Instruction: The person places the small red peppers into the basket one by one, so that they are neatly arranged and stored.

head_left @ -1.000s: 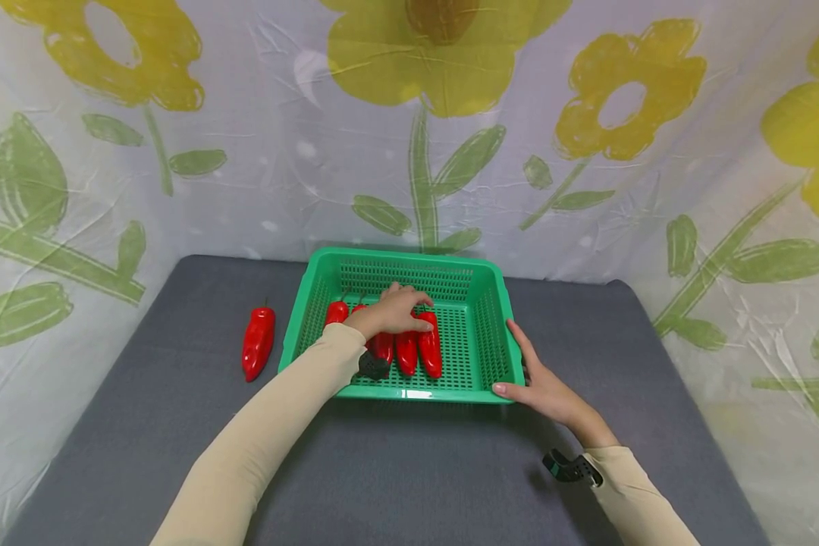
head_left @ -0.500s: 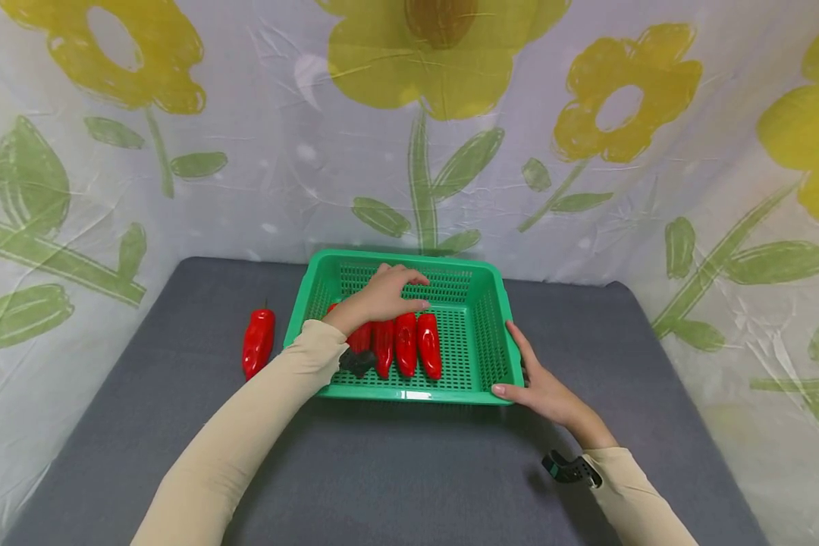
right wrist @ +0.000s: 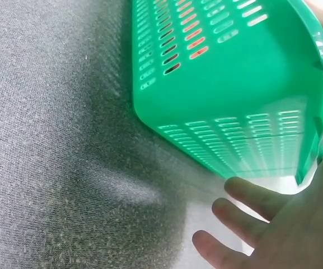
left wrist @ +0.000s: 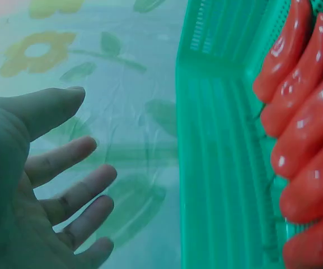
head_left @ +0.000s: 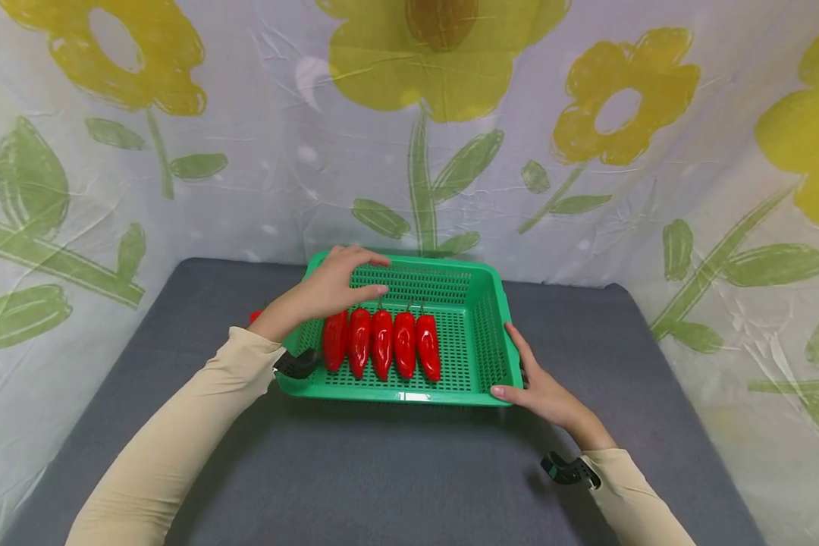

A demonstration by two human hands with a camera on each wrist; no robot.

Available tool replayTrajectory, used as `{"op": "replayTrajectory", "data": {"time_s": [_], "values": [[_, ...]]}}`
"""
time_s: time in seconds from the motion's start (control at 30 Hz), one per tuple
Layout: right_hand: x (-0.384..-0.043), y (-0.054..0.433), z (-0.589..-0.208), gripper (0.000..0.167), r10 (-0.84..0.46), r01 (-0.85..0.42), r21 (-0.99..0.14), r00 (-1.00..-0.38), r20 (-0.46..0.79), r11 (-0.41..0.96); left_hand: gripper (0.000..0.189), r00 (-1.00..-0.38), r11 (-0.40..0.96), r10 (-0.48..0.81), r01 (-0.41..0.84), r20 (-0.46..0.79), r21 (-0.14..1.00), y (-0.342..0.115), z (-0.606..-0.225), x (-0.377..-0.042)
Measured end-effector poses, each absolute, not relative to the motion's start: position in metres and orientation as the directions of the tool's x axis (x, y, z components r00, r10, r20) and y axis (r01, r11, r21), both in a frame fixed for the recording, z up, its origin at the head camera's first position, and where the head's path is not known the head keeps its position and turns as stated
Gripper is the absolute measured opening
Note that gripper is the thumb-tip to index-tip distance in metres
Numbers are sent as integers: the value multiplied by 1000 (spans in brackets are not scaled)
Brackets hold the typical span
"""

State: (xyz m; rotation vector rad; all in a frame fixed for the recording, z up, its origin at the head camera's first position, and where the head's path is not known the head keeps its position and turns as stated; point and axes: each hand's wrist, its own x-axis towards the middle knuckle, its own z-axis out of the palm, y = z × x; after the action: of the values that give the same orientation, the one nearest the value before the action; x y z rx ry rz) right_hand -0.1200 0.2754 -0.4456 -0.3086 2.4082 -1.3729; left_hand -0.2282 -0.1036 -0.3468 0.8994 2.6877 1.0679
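Several red chili peppers [head_left: 382, 345] lie side by side in a green plastic basket [head_left: 464, 396], stems toward its back wall. My left hand [head_left: 337, 280] hovers over the basket's back left part, its fingers spread and holding nothing. In the left wrist view the left hand [left wrist: 43, 185] stays apart from the basket wall [left wrist: 217, 168]. My right hand [head_left: 546, 390] holds the basket's front right corner, thumb on the rim. In the right wrist view, three fingers [right wrist: 242, 221] extend below the basket's side. Another red pepper [head_left: 255, 315] outside the basket is mostly hidden by my left wrist.
The basket stands on a dark grey cloth-covered table [head_left: 409, 470], close to the back. A white curtain [head_left: 266, 189] printed with yellow flowers surrounds the table behind and at both sides. Each wrist wears a black strap [head_left: 569, 468].
My left hand has moved left from above the peppers, uncovering the row in the basket. Its forearm now covers most of the pepper outside. The right hand stays at the corner.
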Motion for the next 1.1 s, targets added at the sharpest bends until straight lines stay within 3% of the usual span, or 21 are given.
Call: {"op": "replayTrajectory", "data": {"time_s": [0.4,1.1], "values": [[-120,276,-444,106,-357,-11,-862,-913,-198,507,44,-884,592,446,408,138,695,-163,-357,-228],[-121,276,-446,104,-378,-29,-878,-909,-175,477,47,-937,653,337,304,93,694,-239,-409,-231]]}}
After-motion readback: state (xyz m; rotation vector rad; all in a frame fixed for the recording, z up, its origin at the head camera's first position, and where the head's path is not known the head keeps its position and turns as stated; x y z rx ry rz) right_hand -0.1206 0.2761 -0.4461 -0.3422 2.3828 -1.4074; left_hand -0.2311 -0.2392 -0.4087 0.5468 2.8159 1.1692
